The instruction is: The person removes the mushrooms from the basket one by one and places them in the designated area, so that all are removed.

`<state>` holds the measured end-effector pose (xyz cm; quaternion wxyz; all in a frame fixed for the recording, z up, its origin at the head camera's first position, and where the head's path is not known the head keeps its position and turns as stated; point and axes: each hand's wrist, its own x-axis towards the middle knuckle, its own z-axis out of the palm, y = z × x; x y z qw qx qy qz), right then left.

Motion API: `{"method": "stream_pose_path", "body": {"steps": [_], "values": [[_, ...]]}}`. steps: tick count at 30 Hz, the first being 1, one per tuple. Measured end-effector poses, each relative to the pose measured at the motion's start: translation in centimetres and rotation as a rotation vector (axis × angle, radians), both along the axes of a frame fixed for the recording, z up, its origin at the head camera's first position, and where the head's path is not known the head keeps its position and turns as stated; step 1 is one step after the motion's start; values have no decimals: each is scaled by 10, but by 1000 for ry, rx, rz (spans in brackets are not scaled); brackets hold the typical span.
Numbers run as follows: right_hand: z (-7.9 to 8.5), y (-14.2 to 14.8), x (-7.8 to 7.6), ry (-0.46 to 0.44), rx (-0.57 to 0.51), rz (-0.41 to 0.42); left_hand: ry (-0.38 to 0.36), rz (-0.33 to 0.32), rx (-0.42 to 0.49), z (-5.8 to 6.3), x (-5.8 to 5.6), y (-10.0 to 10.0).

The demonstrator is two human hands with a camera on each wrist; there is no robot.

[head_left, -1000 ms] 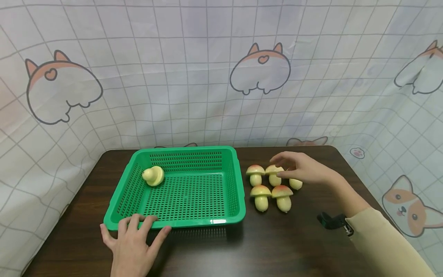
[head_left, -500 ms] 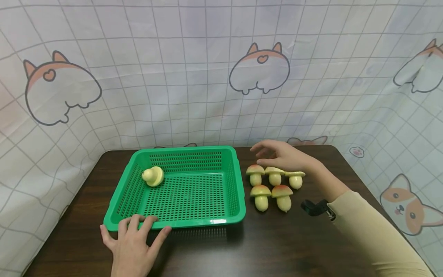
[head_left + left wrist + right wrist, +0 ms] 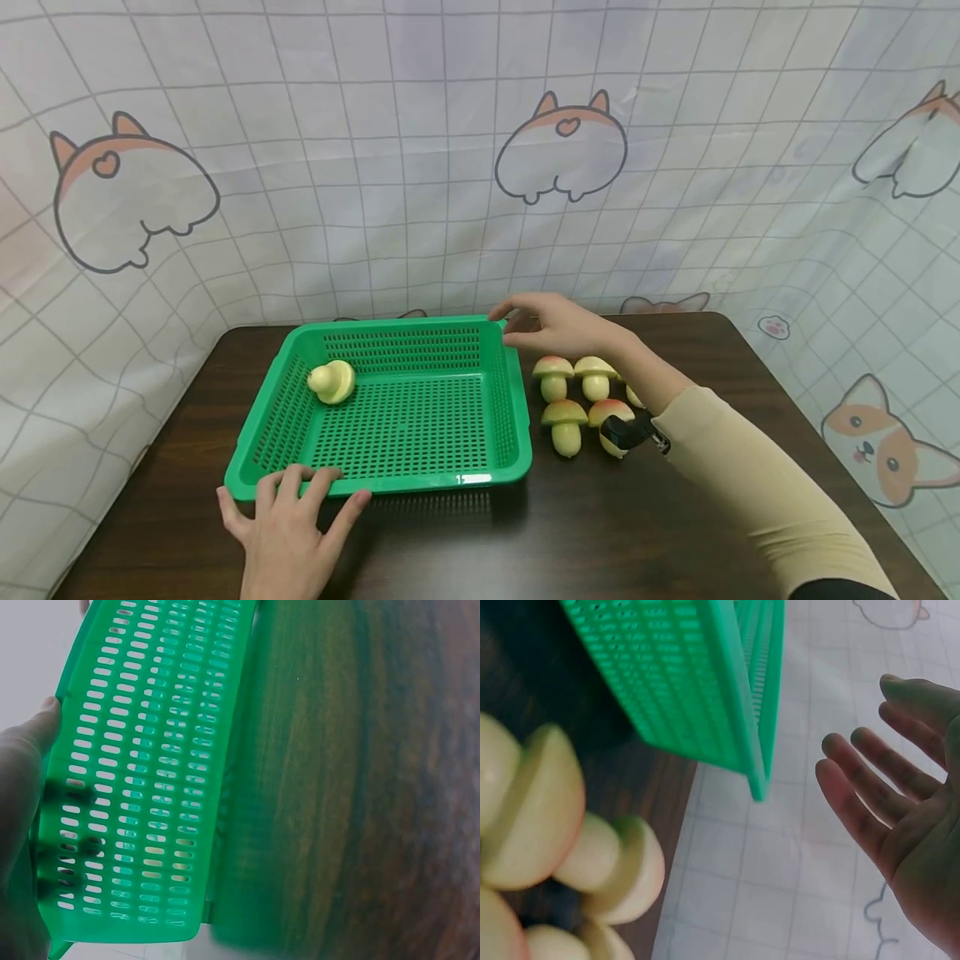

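Observation:
A green plastic basket (image 3: pixel 405 417) with slotted walls sits on the table's left half. At its front left rim my left hand (image 3: pixel 288 533) holds on, fingers hooked over the edge and thumb outside; in the left wrist view the thumb (image 3: pixel 41 727) lies at the rim and the fingers show dark through the slots. One toy mushroom (image 3: pixel 332 382) lies inside the basket, near its left wall. Holding nothing, my right hand (image 3: pixel 551 325) hovers by the basket's back right corner, fingers loosely bent. Right of the basket stand several toy mushrooms (image 3: pixel 566 427) in two rows, partly covered by my right wrist.
The dark wooden table (image 3: pixel 435 558) ends at the back against a hanging white cloth (image 3: pixel 420 167) with a grid and corgi prints. A black strap (image 3: pixel 630 432) on my right wrist overlaps the nearer mushrooms in the head view.
My right hand has moved left and away from over the mushrooms to the basket's back right corner, still holding nothing. The left hand, basket and mushrooms have stayed put.

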<state>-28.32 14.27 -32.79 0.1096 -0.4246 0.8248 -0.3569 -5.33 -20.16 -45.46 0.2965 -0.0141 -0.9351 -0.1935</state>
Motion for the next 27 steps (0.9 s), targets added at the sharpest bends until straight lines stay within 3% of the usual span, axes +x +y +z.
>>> {"method": "stream_pose_path", "body": {"steps": [8,13,20,27], "values": [[3,-32,-5,18,38,-15,2,4,1,0,0,0],[2,-52,-10,17,36,18,17,-5,1,1,-1,0],[-7,-81,-19,14,32,93,19,-6,0,0,-2,1],[-19,-108,-24,-45,15,111,21,-8,-7,0,-2,-1]]}}
